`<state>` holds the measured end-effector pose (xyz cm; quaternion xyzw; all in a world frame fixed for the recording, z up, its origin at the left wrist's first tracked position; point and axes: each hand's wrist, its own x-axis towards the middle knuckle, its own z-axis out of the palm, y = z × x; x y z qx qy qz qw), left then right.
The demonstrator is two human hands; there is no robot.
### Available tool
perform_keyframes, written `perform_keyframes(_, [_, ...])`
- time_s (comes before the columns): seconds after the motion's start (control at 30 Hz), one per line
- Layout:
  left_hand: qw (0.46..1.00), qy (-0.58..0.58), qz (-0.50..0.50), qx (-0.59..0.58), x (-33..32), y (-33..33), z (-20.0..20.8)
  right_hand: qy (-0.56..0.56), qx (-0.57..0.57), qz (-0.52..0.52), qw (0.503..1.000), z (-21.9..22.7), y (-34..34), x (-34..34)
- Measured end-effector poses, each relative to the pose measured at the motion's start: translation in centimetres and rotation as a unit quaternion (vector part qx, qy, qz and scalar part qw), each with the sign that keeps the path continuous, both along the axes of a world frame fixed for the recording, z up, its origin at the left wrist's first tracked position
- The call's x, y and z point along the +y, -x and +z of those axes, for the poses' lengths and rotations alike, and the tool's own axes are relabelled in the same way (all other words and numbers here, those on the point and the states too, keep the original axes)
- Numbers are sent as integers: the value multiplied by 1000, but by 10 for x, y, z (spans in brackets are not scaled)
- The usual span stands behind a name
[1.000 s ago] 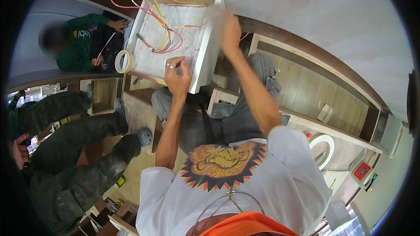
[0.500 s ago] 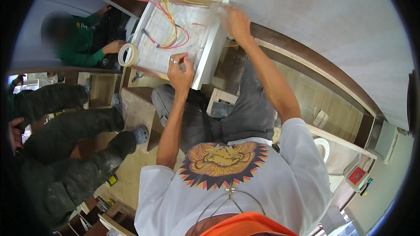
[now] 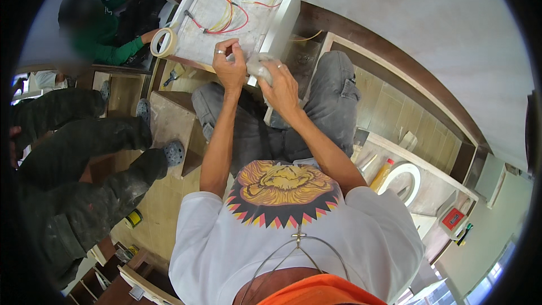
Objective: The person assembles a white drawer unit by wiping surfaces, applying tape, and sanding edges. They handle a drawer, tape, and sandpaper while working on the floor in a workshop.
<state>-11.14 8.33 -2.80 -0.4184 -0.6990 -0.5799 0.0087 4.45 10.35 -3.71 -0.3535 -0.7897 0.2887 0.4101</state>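
My right hand (image 3: 281, 87) is closed around a crumpled whitish rag (image 3: 259, 69), at the near end of a white-sided drawer-like box (image 3: 287, 11). Just left of it, my left hand (image 3: 229, 70) is raised with fingers curled and thumb pressed toward them. Anything in that pinch is hidden or too small to make out. Red and yellow electrical wires (image 3: 228, 8) trail over the box's dusty bottom. A roll of masking tape (image 3: 171, 46) stands on the box's left edge.
A co-worker in a green top (image 3: 107, 52) is at the far left; dark trouser legs (image 3: 84, 130) and grey clogs (image 3: 174, 152) show nearby. A paintbrush (image 3: 173, 75) lies below the box. At right are a wooden frame (image 3: 389, 53), a yellow bottle (image 3: 381, 174) and a white ring (image 3: 416, 178).
My right hand has come down from the box's far right corner with the rag, to beside my left hand. The left hand stays curled near the box's front edge.
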Motion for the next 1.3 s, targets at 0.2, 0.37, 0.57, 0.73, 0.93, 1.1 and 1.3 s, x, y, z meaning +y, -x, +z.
perform_keyframes(0.2, [987,-74,-29,-139,3,9,-12,67,-37,-72,994,9,8,117])
perform_keyframes(0.37, [983,-84,-4,-162,1,7,-6,28,-55,-20,998,6,6,93])
perform_keyframes(0.57, [986,-78,-13,-145,-2,6,-8,31,11,55,998,-2,-11,-5])
perform_keyframes(0.73, [989,-66,-7,-131,3,5,-7,87,51,-65,993,-7,7,92])
perform_keyframes(0.93, [994,-56,20,-92,2,4,-7,71,141,-20,987,-43,3,-27])
perform_keyframes(1.1, [993,-71,2,-99,2,4,-6,135,151,-69,977,-44,8,-2])
perform_keyframes(1.3, [994,-66,17,-84,8,6,-6,76,145,-2,987,-42,-1,-6])
